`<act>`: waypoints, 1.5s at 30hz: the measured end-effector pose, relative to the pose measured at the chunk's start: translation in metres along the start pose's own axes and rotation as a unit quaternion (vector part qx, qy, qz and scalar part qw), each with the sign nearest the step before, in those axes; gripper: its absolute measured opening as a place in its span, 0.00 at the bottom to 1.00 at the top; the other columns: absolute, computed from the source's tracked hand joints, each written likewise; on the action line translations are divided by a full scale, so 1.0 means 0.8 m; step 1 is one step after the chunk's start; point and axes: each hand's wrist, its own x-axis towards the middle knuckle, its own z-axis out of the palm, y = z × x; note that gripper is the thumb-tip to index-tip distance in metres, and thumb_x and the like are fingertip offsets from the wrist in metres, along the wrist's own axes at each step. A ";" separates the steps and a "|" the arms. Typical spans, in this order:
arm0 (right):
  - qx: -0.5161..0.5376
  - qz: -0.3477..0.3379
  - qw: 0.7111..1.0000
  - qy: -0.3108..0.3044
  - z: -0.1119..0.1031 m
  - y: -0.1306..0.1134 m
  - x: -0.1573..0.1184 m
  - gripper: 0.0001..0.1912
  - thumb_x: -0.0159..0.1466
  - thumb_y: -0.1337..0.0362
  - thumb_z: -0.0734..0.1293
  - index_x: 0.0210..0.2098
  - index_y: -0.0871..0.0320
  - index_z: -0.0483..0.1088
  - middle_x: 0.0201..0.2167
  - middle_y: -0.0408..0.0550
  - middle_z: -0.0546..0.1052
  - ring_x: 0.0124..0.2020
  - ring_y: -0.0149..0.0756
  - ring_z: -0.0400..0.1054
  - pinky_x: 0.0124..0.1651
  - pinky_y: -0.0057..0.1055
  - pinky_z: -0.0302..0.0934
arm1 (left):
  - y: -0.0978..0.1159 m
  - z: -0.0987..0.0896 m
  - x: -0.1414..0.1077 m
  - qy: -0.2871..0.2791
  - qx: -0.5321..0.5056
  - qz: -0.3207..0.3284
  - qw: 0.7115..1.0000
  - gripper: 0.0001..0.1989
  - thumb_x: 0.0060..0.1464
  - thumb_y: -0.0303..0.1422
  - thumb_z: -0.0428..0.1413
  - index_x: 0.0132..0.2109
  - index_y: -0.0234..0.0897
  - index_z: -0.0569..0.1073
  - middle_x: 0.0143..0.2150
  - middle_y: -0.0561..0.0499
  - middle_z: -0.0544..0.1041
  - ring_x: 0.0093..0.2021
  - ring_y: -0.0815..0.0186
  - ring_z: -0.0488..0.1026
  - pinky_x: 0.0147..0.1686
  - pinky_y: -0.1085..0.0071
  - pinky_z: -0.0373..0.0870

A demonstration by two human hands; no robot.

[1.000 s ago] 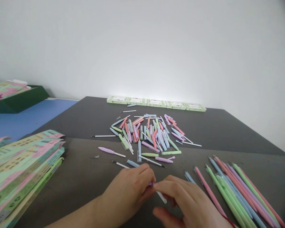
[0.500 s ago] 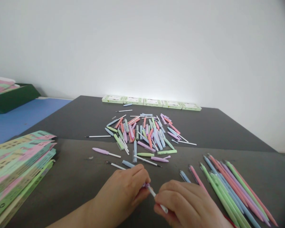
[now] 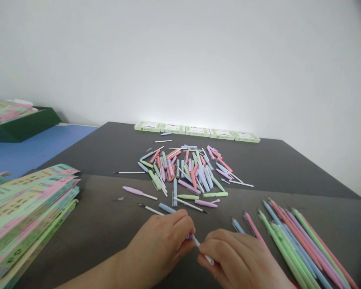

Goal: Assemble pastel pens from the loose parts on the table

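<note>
In the head view, toward the worktop's point(image 3: 104, 226) near edge, the left hand point(image 3: 159, 243) pinches a purple pen part point(image 3: 191, 237), and the right hand point(image 3: 236, 255) grips the white refill point(image 3: 209, 261) protruding from it. Pens point(image 3: 284, 249) lie toward the near right corner. Printed packets point(image 3: 33, 216) fan out at the left edge, bearing round emblems and lettering too blurred to read. Along the far edge, five boxes point(image 3: 197, 131) carry green print, also illegible.
</note>
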 end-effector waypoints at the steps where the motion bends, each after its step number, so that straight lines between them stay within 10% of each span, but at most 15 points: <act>1: -0.003 0.002 1.000 -0.003 0.000 0.000 0.000 0.11 0.68 0.68 0.57 0.30 0.58 0.66 0.24 0.43 0.74 0.24 0.30 0.68 0.25 0.25 0.60 | 0.000 0.000 0.000 0.001 0.002 0.000 1.000 0.03 0.58 0.28 0.52 0.38 0.39 0.65 0.33 0.55 0.70 0.29 0.68 0.67 0.26 0.73 0.58; 45: 0.075 0.085 0.993 -0.037 -0.003 -0.001 0.002 0.08 0.60 0.76 0.63 0.36 0.58 0.69 0.30 0.43 0.75 0.30 0.32 0.70 0.33 0.25 0.63 | 0.001 -0.002 0.000 0.029 0.027 0.032 0.999 0.12 0.64 0.38 0.44 0.36 0.38 0.66 0.31 0.53 0.69 0.27 0.67 0.68 0.25 0.72 0.57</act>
